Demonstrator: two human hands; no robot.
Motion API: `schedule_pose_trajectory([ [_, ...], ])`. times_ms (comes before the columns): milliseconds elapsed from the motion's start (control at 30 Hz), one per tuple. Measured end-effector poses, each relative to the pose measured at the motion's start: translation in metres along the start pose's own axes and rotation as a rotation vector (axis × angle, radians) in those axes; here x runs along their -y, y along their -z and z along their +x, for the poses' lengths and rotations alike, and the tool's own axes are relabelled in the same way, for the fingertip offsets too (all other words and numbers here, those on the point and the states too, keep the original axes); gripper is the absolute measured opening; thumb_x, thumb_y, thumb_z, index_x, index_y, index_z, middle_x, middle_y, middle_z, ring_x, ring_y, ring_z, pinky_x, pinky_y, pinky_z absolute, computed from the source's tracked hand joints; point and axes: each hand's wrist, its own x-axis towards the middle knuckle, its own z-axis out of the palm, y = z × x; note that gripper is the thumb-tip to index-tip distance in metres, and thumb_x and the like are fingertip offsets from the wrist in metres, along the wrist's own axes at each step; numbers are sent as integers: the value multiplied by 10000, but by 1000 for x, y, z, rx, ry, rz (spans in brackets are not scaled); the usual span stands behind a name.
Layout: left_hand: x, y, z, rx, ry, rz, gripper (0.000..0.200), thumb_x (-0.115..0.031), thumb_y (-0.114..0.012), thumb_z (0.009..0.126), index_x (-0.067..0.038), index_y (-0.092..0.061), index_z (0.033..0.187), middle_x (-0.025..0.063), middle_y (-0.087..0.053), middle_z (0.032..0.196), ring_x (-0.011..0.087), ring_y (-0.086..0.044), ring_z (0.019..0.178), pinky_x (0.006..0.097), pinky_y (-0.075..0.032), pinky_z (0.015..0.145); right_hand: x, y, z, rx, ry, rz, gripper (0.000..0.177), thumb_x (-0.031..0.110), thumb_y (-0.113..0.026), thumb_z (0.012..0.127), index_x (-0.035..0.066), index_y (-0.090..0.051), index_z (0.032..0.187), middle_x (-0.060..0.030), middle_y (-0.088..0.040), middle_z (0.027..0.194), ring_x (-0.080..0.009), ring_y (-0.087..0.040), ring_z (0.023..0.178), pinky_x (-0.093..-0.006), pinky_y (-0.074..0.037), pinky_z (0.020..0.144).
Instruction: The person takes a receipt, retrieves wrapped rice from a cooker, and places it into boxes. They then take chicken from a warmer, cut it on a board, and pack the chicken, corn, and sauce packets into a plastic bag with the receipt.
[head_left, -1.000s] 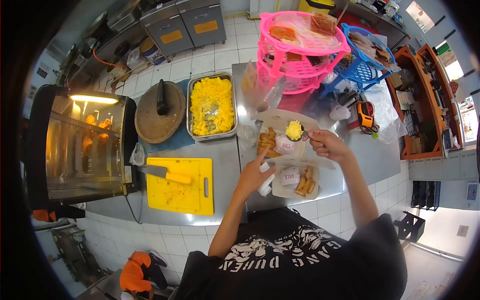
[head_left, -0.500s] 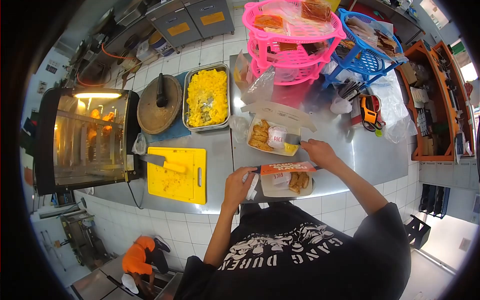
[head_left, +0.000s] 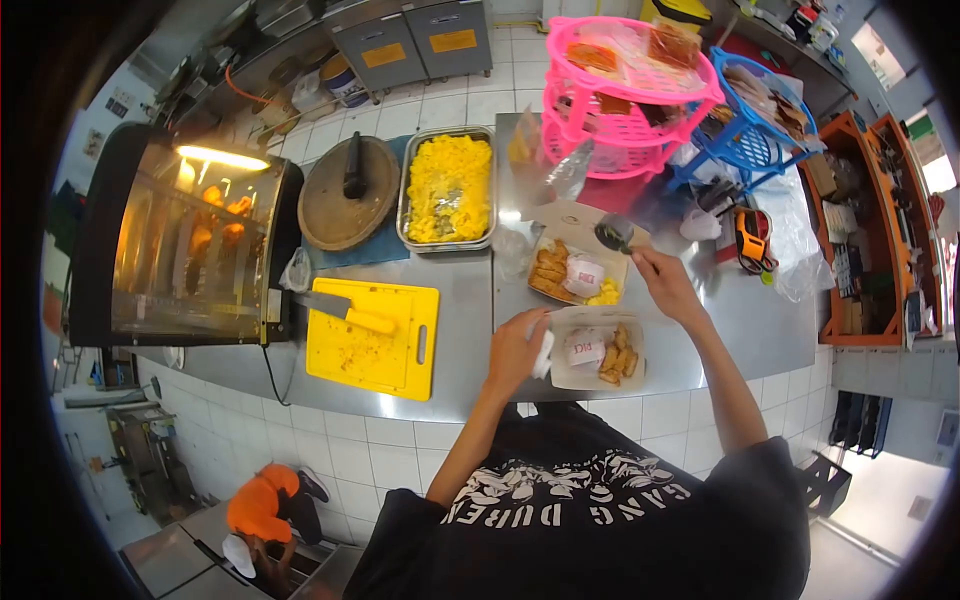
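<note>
My right hand (head_left: 660, 280) is closed on a spoon (head_left: 613, 233) with a broad, dark, round bowl, raised over the open lid of the far meal box (head_left: 545, 290). That box holds browned fried pieces (head_left: 551, 268), a wrapped rice portion (head_left: 584, 275) and some yellow egg (head_left: 606, 292). Nearer me, a second box (head_left: 565, 375) stands open with wrapped rice (head_left: 586, 348) and fried pieces (head_left: 620, 358). Beside its left edge, my left hand (head_left: 517, 347) is curled around a crumpled white cloth (head_left: 543, 356); its fingertips are partly hidden.
Left of the boxes stand a metal tray (head_left: 492, 215) of scrambled egg, a round chopping block (head_left: 340, 215) with a black-handled tool, a yellow board (head_left: 385, 365) with a cleaver (head_left: 350, 310), and a lit glass cabinet (head_left: 190, 250). Pink baskets (head_left: 625, 90) stand behind. A person in orange (head_left: 262, 508) crouches lower left.
The spoon has risen out of the far box, and egg shows there. The near box's orange-printed lid has swung up, showing its white inside. The whole view has shifted slightly.
</note>
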Motion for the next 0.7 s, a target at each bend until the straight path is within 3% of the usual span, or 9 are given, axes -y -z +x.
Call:
schedule_pose_trajectory([
  [33,1,0,4,-25,-30,-12,310,-160,-677,902,-47,-666,1190,189,-714,1002,367,-688,889,380,-542,776,15,-12,14,-11,40,10,285,222,-514,1038,-7,-646,1144,-96,-571,773,-135,-483,713,-293,-436,671],
  [100,-14,17,11,83,103,-80,393,-186,-696,895,-55,-624,1259,210,-707,962,351,-695,842,379,-541,746,44,-40,43,-25,127,34,283,216,-512,1035,-1,-638,1163,-118,-605,797,-166,-534,721,-309,-452,690],
  [133,-17,27,14,137,167,-118,437,-198,-705,891,-58,-602,1293,221,-703,942,343,-699,818,378,-541,731,41,-65,62,-30,260,-41,284,218,-512,1020,6,-634,1165,-179,-662,865,-271,-625,764,-373,-480,726],
  [200,2,50,17,62,252,-208,463,-215,-715,890,-64,-588,1309,205,-699,903,299,-692,772,370,-536,700,73,-106,88,118,314,-231,249,195,-508,985,3,-625,1092,-232,-671,952,-380,-662,870,-446,-492,777],
  [300,79,74,31,-99,392,-395,452,-255,-711,905,-65,-594,1298,165,-696,881,230,-673,768,347,-529,696,93,-171,141,203,220,-527,196,150,-484,948,7,-608,994,-234,-670,976,-410,-665,925,-492,-511,790],
  [433,136,111,74,-212,603,-479,423,-308,-687,930,-42,-621,1251,128,-701,914,192,-659,825,312,-516,736,99,-234,213,23,138,-677,178,115,-464,924,15,-605,964,-223,-676,957,-413,-681,900,-512,-544,761],
  [533,160,117,101,-245,599,-554,355,-345,-667,942,-15,-671,1072,100,-705,921,176,-644,834,313,-499,748,103,-267,248,-67,192,-792,205,115,-475,916,0,-627,992,-222,-685,940,-392,-702,845,-484,-570,708],
  [600,170,117,111,-238,623,-523,346,-357,-658,941,-12,-677,929,106,-709,879,190,-637,797,336,-489,729,102,-290,260,17,134,-838,203,111,-487,908,2,-640,987,-218,-696,919,-383,-708,835,-472,-576,703],
  [700,191,105,120,-228,637,-474,360,-355,-649,939,3,-671,903,125,-704,842,210,-637,779,354,-486,724,105,-311,259,71,143,-869,177,110,-540,880,11,-685,896,-194,-720,889,-365,-718,835,-448,-581,707],
])
